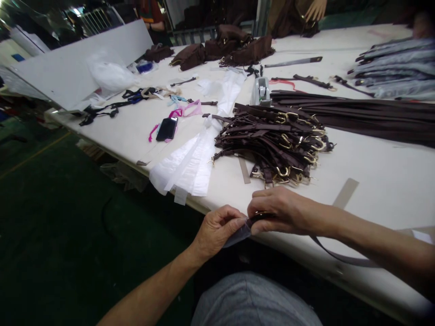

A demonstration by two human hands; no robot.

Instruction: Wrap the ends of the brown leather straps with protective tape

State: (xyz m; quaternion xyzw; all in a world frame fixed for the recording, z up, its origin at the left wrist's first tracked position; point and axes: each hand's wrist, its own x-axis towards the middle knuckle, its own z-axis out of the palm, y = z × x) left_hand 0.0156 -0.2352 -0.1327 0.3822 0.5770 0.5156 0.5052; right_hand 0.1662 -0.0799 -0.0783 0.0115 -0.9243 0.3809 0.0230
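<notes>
At the table's front edge, my left hand [215, 228] pinches a clear plastic sleeve [239, 235] between thumb and fingers. My right hand [277, 209] is closed on the end of a dark brown strap [340, 258], right against the sleeve's mouth. A bit of metal shows between the right fingers; its shape is mostly hidden. The strap's length hangs behind the right wrist along the table edge. Just beyond my hands lies a heap of short brown straps with gold-coloured buckles [272, 140]. Flat white plastic sleeves [190, 163] fan out left of the heap, over the edge.
Long brown straps [367, 113] lie behind the heap, with wrapped bundles [401, 68] at the far right. A phone [167, 129], a tape dispenser [262, 90] and brown bags [234, 47] are on the table. Another person's hand [316, 9] is across it.
</notes>
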